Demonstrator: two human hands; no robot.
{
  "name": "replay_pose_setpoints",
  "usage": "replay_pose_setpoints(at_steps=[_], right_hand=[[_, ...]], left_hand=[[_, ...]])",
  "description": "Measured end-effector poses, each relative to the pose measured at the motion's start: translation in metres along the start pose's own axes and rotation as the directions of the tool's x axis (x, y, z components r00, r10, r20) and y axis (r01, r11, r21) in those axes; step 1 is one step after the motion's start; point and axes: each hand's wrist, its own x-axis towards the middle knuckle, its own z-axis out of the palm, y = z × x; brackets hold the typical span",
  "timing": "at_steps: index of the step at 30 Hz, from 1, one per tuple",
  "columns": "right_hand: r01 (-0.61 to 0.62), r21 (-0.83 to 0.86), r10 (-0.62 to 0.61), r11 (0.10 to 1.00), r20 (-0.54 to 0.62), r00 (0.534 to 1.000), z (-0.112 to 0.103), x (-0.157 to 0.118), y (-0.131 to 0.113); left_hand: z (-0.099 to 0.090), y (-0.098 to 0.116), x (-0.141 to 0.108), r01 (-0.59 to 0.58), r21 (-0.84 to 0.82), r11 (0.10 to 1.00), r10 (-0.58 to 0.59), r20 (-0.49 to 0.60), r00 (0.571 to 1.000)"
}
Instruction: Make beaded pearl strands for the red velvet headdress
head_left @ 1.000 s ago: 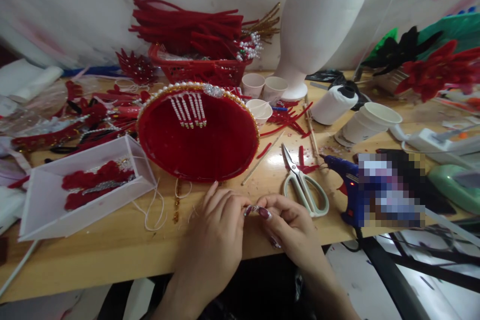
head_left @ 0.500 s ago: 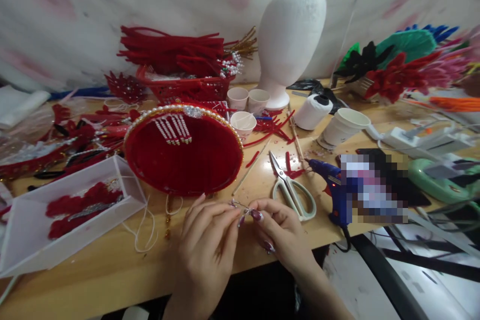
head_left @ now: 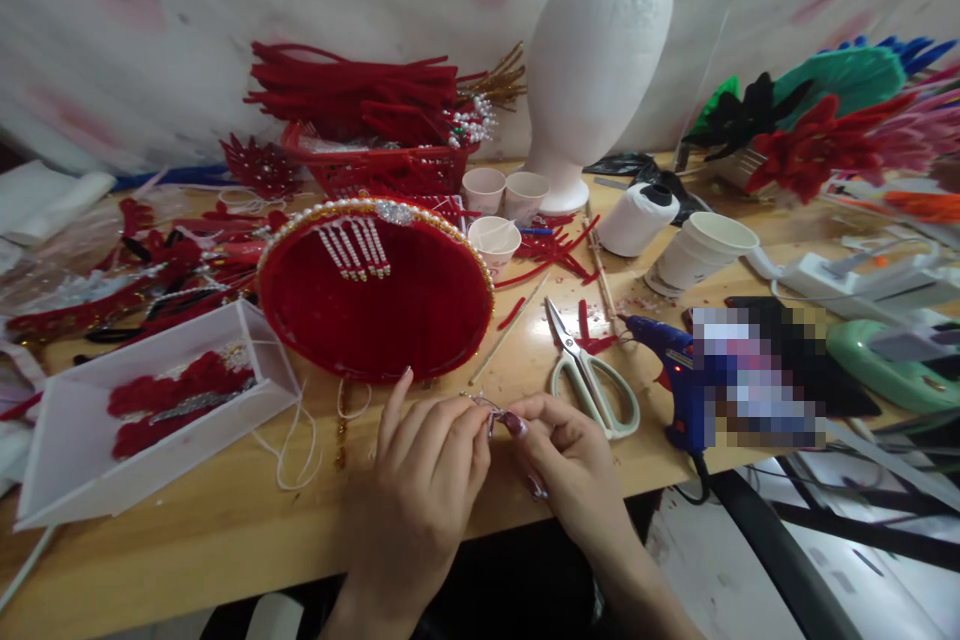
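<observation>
Over the table's front edge, my left hand (head_left: 431, 465) and my right hand (head_left: 570, 460) meet fingertip to fingertip. Both pinch a small, thin wire-like piece (head_left: 486, 404) with shiny bits on it; the fingers cover most of it, so its exact kind is unclear. The left little finger sticks out. Just behind my left hand stands a round red velvet headpiece (head_left: 375, 320) with a pearl-beaded rim and short bead strands hanging inside. Scissors (head_left: 596, 380) with pale handles lie slightly open beyond my right hand. A blue glue gun (head_left: 679, 370) rests right of them.
A white box (head_left: 157, 485) holding red pieces stands left, near loose white cord (head_left: 300, 460). Behind are a red basket (head_left: 382, 170), paper cups (head_left: 495, 245), a white foam head (head_left: 600, 60) and a thread spool (head_left: 637, 220). A power strip (head_left: 862, 275) sits right.
The camera view has shifted slightly, so the table's things appear a little to the right. Both hands keep their pinch, and the fingertips have drawn a little closer around the small piece.
</observation>
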Motion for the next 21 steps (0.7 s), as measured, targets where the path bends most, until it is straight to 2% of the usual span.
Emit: replay_pose_setpoints(at_steps=[6, 11, 16, 21], right_hand=[[-0.015, -0.058, 0.015, 0.998, 0.004, 1.0, 0.001, -0.002, -0.005], [-0.03, -0.074, 0.033, 0.997, 0.04, 0.999, 0.0, -0.003, -0.002], [-0.046, -0.063, 0.051, 0.997, 0.081, 0.995, 0.0, -0.003, 0.0], [-0.069, -0.077, 0.078, 0.995, 0.11, 0.991, -0.001, -0.004, 0.001]], left_hand=[[0.002, 0.002, -0.004, 0.139, -0.097, 0.986, -0.133, 0.063, 0.989], [0.0, 0.002, -0.005, 0.368, -0.223, 0.903, -0.31, 0.255, 0.916], [-0.006, 0.001, -0.002, 0.516, -0.337, 0.788, -0.381, 0.392, 0.838], [-0.008, -0.005, -0.002, 0.556, -0.424, 0.715, -0.378, 0.435, 0.817]])
